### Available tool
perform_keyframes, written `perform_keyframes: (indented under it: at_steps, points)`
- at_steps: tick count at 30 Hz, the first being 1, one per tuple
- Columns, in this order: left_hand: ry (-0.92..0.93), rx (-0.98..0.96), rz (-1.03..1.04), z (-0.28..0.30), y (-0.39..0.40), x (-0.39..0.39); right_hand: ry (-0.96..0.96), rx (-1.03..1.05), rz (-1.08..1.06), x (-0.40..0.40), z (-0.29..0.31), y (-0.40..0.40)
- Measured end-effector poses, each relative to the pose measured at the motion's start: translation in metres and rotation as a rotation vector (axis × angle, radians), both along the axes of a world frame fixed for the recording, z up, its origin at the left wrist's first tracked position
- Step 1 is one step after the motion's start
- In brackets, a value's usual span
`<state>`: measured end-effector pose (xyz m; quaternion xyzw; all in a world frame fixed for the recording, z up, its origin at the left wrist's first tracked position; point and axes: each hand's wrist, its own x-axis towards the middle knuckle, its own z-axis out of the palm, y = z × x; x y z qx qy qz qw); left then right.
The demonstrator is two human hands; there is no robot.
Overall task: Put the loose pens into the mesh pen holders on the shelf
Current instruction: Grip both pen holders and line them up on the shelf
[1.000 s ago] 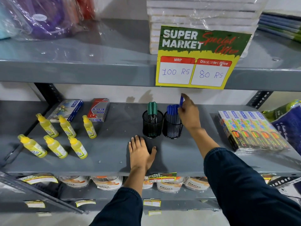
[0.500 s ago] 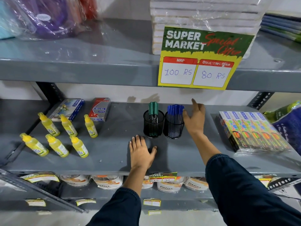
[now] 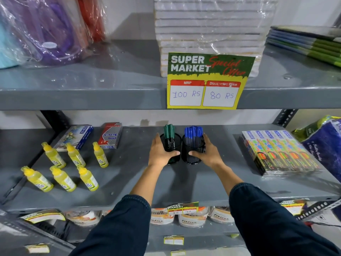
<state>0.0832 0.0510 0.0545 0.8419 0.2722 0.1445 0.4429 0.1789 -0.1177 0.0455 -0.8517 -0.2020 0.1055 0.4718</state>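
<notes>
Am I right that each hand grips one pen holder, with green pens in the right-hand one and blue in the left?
Colours are swapped. The head view shows the left hand on the holder of green pens, the right hand on the blue pens.

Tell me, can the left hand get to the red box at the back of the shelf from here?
Probably yes. The left hand would have to let go of the left pen holder; the shelf toward the red box looks bare.

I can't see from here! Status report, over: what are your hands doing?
Left hand around green-pen holder. Right hand around blue-pen holder. No loose pens seen. Nothing in the way.
</notes>
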Motion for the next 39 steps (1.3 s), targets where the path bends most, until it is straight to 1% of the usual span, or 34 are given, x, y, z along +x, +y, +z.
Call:
perform_keyframes:
  at_steps: [4,8,14,17,28,39]
  points:
    - [-0.012,0.094,-0.02,0.003,-0.002,0.003,0.003,-0.003,0.003,-0.001,0.0,-0.002]
    - [0.009,0.122,-0.026,0.005,-0.004,-0.004,0.015,-0.009,0.012,-0.007,0.001,-0.006]
    - [0.0,0.156,-0.021,0.004,-0.021,-0.03,-0.081,-0.037,0.033,-0.034,0.001,-0.026]
    - [-0.004,0.177,-0.016,0.004,-0.032,-0.046,-0.098,-0.051,0.026,-0.049,0.0,-0.038]
    - [0.055,0.173,-0.002,0.004,-0.068,-0.099,-0.045,-0.05,0.052,-0.1,0.002,-0.074]
    - [0.067,0.182,-0.004,0.005,-0.078,-0.112,-0.018,-0.089,0.076,-0.115,0.007,-0.082]
